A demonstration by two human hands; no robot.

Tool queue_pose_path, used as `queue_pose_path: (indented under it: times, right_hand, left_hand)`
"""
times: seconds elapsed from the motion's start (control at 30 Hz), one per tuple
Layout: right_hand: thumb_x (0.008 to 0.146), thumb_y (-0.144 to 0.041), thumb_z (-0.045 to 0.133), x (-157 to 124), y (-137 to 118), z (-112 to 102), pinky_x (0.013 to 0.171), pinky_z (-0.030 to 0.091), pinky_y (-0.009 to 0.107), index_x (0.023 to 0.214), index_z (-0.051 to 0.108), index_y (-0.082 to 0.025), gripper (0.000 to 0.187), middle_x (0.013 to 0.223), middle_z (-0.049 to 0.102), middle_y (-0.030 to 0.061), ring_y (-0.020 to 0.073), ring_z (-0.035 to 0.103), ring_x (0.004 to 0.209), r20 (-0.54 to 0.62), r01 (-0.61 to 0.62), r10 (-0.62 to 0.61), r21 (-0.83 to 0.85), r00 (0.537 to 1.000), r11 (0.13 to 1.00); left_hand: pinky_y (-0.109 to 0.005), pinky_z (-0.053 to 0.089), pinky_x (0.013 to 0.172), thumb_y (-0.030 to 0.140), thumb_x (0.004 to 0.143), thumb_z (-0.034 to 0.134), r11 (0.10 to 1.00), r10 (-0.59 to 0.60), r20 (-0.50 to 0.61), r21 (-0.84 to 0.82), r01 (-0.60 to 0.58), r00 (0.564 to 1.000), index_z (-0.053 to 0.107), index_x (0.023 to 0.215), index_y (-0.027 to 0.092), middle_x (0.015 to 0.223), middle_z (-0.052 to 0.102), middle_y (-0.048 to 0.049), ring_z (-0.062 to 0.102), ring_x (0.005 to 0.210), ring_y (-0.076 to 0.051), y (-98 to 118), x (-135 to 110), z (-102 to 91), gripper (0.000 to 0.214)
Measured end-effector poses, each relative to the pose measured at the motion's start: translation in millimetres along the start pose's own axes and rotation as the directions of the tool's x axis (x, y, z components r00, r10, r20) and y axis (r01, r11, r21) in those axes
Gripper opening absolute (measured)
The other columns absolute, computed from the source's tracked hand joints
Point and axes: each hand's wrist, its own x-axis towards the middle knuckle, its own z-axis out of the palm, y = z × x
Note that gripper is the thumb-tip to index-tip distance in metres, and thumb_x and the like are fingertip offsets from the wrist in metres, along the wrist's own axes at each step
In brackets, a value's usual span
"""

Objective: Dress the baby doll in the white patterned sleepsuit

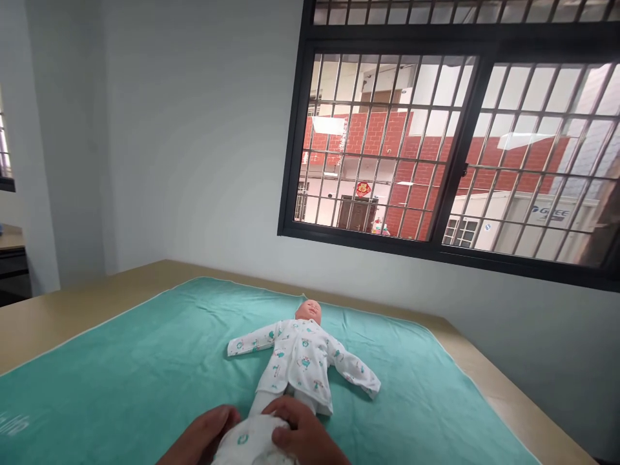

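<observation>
A baby doll (299, 354) in a white printed jacket lies on its back on a teal towel (145, 368), head toward the wall, arms spread. At the bottom edge both my hands are at the doll's lower end. My left hand (203, 436) is curled against the left side of a bunched white printed cloth (252, 439) over the doll's legs. On top of that cloth lies my right hand (305, 433), fingers bent over it. The doll's legs are mostly hidden under the cloth and my hands.
The towel covers a beige table (72, 303) that stands against a white wall. A barred black-framed window (450, 148) is above on the right. A dark cabinet (12, 265) stands at the far left.
</observation>
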Motion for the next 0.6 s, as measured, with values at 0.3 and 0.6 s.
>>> queue_pose_path:
  times: [0.3, 0.6]
  right_hand:
    - [0.081, -0.036, 0.058, 6.9, 2.5, -7.9, 0.072, 0.044, 0.027, 0.091, 0.065, -0.02, 0.02, 0.081, 0.063, -0.0004, 0.0168, 0.056, 0.077, -0.365, 0.101, -0.151, -0.155, 0.919, 0.983]
    - [0.081, -0.019, 0.059, 4.0, 11.7, -39.6, 0.099, 0.038, 0.041, 0.113, 0.064, -0.026, 0.033, 0.118, 0.061, 0.0071, 0.0261, 0.051, 0.113, -0.416, -0.027, -0.515, -0.797, 0.749, 0.604]
  left_hand:
    - [-0.029, 0.047, 0.073, 0.06, 0.073, 0.059, 0.947, 0.153, -0.081, 0.296, -0.122, 0.985, 0.065, 0.081, 0.016, 0.077, 0.066, -0.0014, 0.06, 0.079, -0.021, 13.8, 34.3, 20.7, 0.045]
    - [-0.039, 0.041, 0.098, 0.022, 0.068, 0.065, 0.492, 0.528, -0.006, 0.818, -0.3, 0.849, 0.062, 0.109, 0.022, 0.114, 0.058, -0.0096, 0.051, 0.111, -0.027, 27.1, 84.6, 56.0, 0.042]
